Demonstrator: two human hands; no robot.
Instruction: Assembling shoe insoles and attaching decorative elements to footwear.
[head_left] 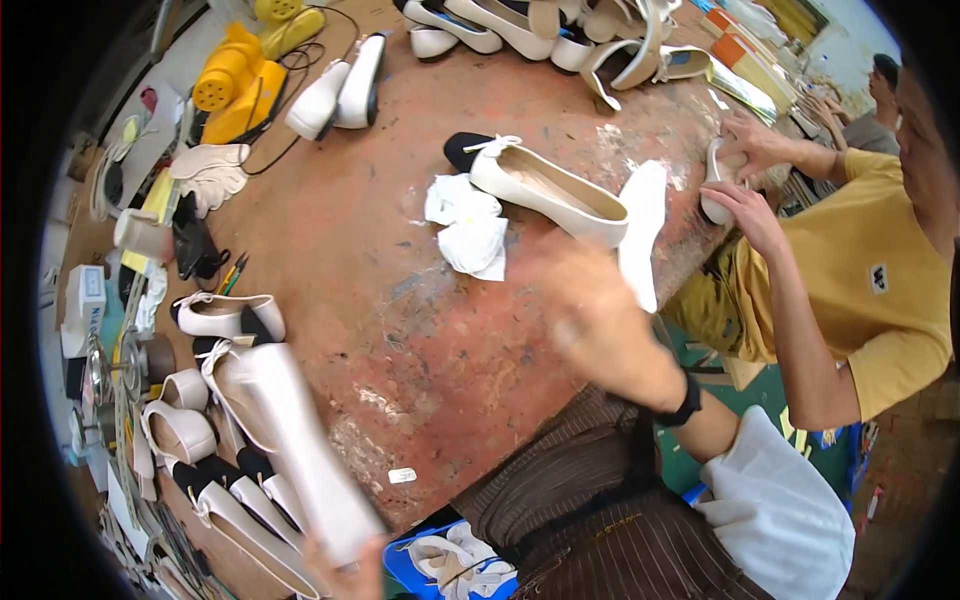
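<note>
At the lower left, my left hand [345,568] grips the end of a cream flat shoe [305,445], blurred by motion, which stretches over a row of similar shoes. My right hand [590,310], smeared by motion, is over the table just in front of a cream ballet flat [560,195] with a black toe and a small bow. That ballet flat lies on its sole, toe to the left. Against its left side is crumpled white paper or cloth [468,232]. A flat white sole-shaped piece [643,230] lies right of its heel.
Several cream shoes [245,530] with black toes line the left edge. More shoes [520,30] crowd the far edge; a pair [340,95] stands near a yellow tool [235,85] with a cord. At right, a co-worker in yellow [840,270] handles a shoe [722,180]. A blue bin [405,570] sits below.
</note>
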